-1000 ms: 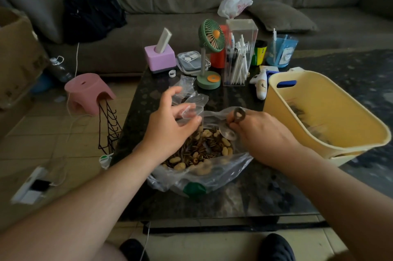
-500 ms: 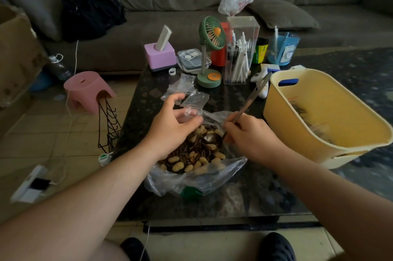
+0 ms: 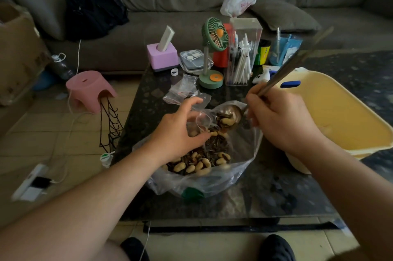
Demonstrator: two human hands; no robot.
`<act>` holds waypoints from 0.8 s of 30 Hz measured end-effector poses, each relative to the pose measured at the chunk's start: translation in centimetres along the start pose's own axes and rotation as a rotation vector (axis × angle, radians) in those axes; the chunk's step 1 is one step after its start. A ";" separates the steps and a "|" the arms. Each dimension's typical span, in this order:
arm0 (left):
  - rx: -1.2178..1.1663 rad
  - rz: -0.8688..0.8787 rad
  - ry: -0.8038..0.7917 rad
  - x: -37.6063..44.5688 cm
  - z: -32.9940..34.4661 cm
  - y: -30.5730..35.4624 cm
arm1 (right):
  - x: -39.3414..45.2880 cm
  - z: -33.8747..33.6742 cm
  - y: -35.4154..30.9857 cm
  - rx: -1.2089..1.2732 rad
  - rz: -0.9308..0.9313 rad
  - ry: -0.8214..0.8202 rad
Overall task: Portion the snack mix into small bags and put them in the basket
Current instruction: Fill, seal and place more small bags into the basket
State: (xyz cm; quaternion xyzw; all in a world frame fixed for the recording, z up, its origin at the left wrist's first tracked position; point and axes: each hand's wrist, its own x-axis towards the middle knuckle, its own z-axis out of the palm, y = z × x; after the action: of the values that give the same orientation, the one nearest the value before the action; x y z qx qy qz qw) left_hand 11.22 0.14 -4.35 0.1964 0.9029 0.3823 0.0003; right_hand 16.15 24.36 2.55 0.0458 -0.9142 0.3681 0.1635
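Left hand: the left hand reaches in from the lower left over the big bag, fingers curled, pinching the mouth of a small clear bag between thumb and fingertips.
Right hand: the right hand comes in from the lower right, back of the hand up, fingers wrapped round the handle of a metal spoon.
Spoon axis: the long handle runs from the fist up and away to the right, tip blurred over the far table edge; the bowl end points down-left, loaded with snack mix, just beside the small bag's opening.
Snack mix: peanuts and dark seeds lie in a large clear plastic bag, open at the top, on the dark table in front of the person.
Basket: the yellow basket stands on the table's right side, touching or just behind the right wrist; its contents cannot be made out.
Spare bags: more small clear bags lie on the table beyond the left hand.
Change: half a second ago the spoon's bowl was down in the mix with the handle lower; now it is lifted out with a load, and the handle stands steeper.
Left hand change: it keeps its pinch on the small bag, held at about the same spot.
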 end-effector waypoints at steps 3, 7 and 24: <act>0.003 -0.026 -0.016 -0.1 0.3 0.5 | -0.2 0.1 -0.9 0.039 -0.088 0.042; -0.014 -0.050 0.003 -0.2 0.4 1.1 | -0.4 1.2 -1.0 -0.146 -0.327 0.003; -0.134 -0.036 0.077 -0.1 0.0 0.4 | -0.5 1.0 0.6 -0.061 -0.220 0.087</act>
State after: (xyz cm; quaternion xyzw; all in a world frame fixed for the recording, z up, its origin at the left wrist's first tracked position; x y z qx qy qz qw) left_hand 11.41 0.35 -4.08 0.1646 0.8781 0.4491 -0.0145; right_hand 16.26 24.08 1.27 0.1249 -0.9064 0.3213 0.2440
